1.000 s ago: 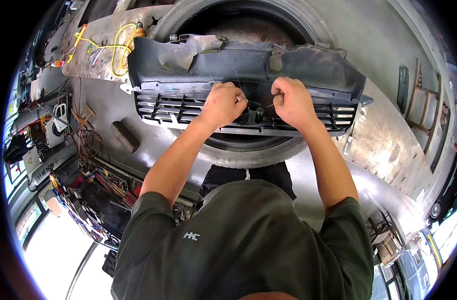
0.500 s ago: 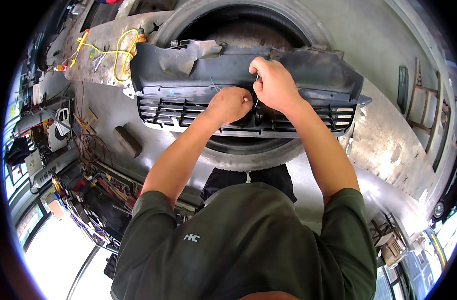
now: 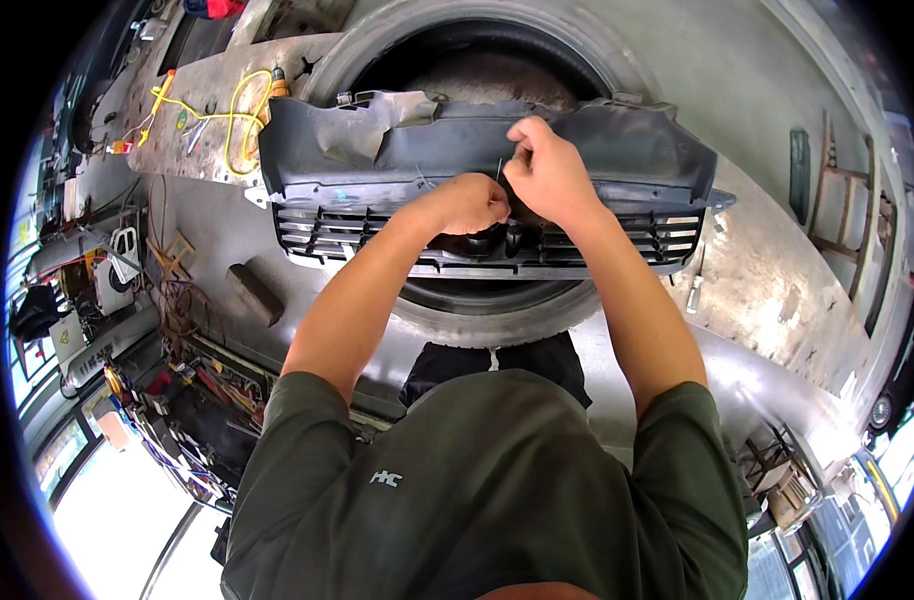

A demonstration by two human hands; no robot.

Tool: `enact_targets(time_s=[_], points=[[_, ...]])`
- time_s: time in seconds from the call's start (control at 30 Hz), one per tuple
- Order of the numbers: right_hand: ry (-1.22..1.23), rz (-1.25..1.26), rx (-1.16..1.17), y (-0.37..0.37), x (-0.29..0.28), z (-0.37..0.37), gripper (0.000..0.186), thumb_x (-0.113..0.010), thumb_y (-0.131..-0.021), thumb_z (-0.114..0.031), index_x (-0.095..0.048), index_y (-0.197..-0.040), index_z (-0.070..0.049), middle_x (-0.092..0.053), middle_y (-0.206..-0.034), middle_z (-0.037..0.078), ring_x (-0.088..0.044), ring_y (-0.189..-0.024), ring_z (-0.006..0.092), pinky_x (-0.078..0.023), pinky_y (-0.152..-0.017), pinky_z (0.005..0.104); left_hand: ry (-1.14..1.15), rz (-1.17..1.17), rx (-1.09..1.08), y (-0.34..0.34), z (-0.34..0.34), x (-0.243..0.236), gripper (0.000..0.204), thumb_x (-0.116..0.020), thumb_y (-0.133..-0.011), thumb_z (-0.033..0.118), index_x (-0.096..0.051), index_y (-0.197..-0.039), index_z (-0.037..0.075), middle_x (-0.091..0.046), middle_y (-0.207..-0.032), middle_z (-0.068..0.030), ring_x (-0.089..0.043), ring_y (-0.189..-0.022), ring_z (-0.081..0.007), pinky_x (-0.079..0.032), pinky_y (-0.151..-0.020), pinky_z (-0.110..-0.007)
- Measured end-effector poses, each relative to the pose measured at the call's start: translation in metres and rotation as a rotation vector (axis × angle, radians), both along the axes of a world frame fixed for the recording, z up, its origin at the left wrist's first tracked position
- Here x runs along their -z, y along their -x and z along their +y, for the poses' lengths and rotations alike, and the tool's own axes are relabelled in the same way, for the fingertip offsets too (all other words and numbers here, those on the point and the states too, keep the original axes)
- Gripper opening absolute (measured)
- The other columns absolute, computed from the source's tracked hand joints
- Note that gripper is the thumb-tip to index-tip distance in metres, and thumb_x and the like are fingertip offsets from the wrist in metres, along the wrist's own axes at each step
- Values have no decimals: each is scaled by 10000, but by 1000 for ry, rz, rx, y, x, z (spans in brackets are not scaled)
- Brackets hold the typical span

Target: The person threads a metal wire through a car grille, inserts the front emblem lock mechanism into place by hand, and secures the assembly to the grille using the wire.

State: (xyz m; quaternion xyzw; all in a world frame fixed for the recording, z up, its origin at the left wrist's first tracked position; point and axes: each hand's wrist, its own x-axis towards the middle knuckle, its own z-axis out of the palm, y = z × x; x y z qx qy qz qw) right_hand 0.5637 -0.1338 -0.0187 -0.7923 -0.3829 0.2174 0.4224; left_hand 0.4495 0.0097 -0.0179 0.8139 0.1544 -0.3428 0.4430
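A black plastic car panel with a slatted grille (image 3: pixel 637 150) lies across a large tyre (image 3: pixel 497 325). My left hand (image 3: pixel 457 205) is closed at the panel's middle, just above the grille opening, its fingertips on something too small to make out. My right hand (image 3: pixel 552 175) is just above and right of it, over the panel's upper part, fingers curled; whether they grip anything is unclear. Thin wire (image 3: pixel 500 165) stands up between my hands, and more thin strands show left of my left hand.
A scuffed metal plate (image 3: pixel 777 280) under the tyre carries a yellow cord (image 3: pixel 232 120) and tools at left and a screwdriver (image 3: pixel 694 295) at right. A dark block (image 3: pixel 257 295) lies on the floor at left, a rusty ladder-like frame (image 3: pixel 842 210) at right, a cluttered tool cart (image 3: pixel 197 430) at lower left.
My right hand has moved left and up from the grille to the upper panel, beside my left hand. My left hand has shifted slightly right, its fingers turned more sideways.
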Motion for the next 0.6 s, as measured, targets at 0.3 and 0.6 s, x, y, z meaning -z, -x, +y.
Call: enact_targets(time_s=[0.3, 0.6], points=[[561, -54, -63, 66, -12, -37, 438, -794, -843, -501, -798, -976, -84, -729, -1074, 164, -682, -1076, 365, -538, -908, 539, 118, -39, 14, -1, 16, 11, 252, -604, -939, 194, -780, -934, 14, -757, -803, -96, -701, -737, -196, -570, -727, -375], [693, -15, 47, 78, -4, -21, 396, -792, -875, -514, -839, -1001, -141, -729, -1117, 86, -653, -1150, 324, -489, -967, 524, 96, -109, 107, -9, 23, 16, 237, -625, -930, 179, -770, -965, -5, -776, -866, -120, -726, -830, -218, -570, -813, -371]])
